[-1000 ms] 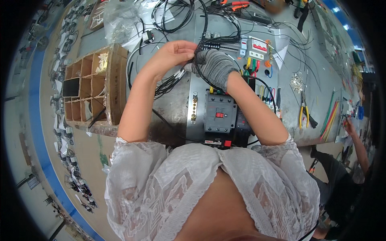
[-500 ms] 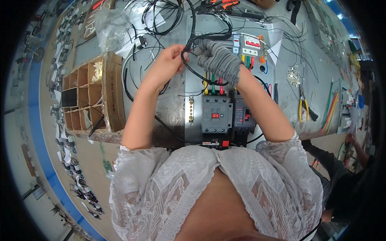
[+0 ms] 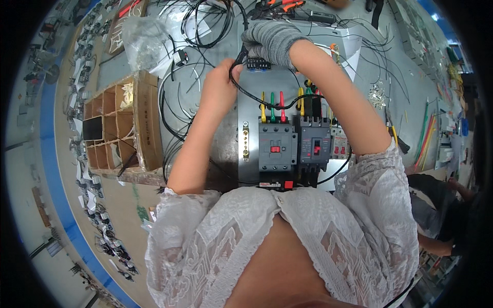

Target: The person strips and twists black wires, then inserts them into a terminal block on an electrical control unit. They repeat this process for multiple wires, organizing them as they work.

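Note:
My bare left hand is closed on a black cable bundle above the metal mounting plate. Farther up, my right hand, in a grey knitted glove, is closed around the same bundle; its fingertips are largely hidden. From my hands the bundle loops down past yellow, green and red sleeved wire ends. Below these stand a grey contactor and a dark circuit breaker. To their left is a brass terminal bar. A black terminal strip shows under my right hand.
At left stands a divided cardboard box. Black wire coils and a clear plastic bag lie at the back. Orange-handled tools are beyond my glove. Small metal terminals lie at right. Another person's arm is at lower right.
My right hand has moved away from me along the bundle, its forearm now covering the red-and-white breaker at the back. My left hand has barely shifted. More of the front breaker shows.

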